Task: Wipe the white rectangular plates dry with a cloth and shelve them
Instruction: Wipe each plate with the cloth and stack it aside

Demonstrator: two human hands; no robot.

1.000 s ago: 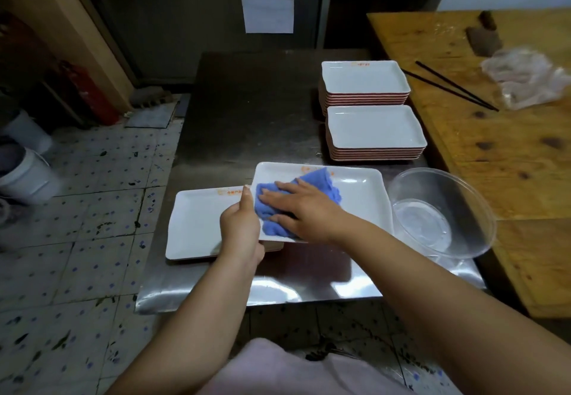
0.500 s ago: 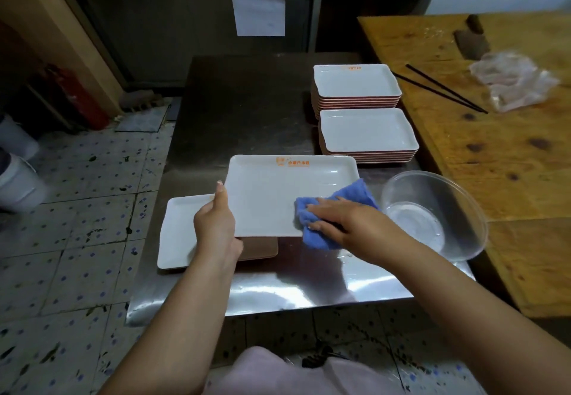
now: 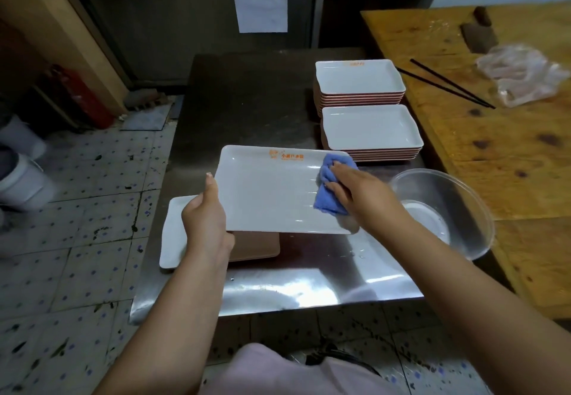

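Observation:
My left hand [image 3: 205, 214] grips the left edge of a white rectangular plate [image 3: 272, 192] with an orange logo, held above the steel table [image 3: 247, 110]. My right hand [image 3: 361, 192] presses a bunched blue cloth [image 3: 332, 184] onto the plate's right side. Beneath it lie another white plate [image 3: 174, 234] and a plate turned brown side up [image 3: 256, 248]. Two stacks of white plates stand at the table's right: the far stack [image 3: 360, 78] and the near stack [image 3: 372, 129].
A clear plastic bowl [image 3: 445, 212] sits at the table's right front corner. A wooden table [image 3: 500, 153] to the right carries black chopsticks [image 3: 448, 84], a cleaver [image 3: 479, 33] and a plastic bag [image 3: 522, 74]. Tiled floor with white buckets [image 3: 24, 178] lies left.
The cloth under my right hand swept from the plate's left side to its right, then up toward the far right corner. The plate rose and tilted a little.

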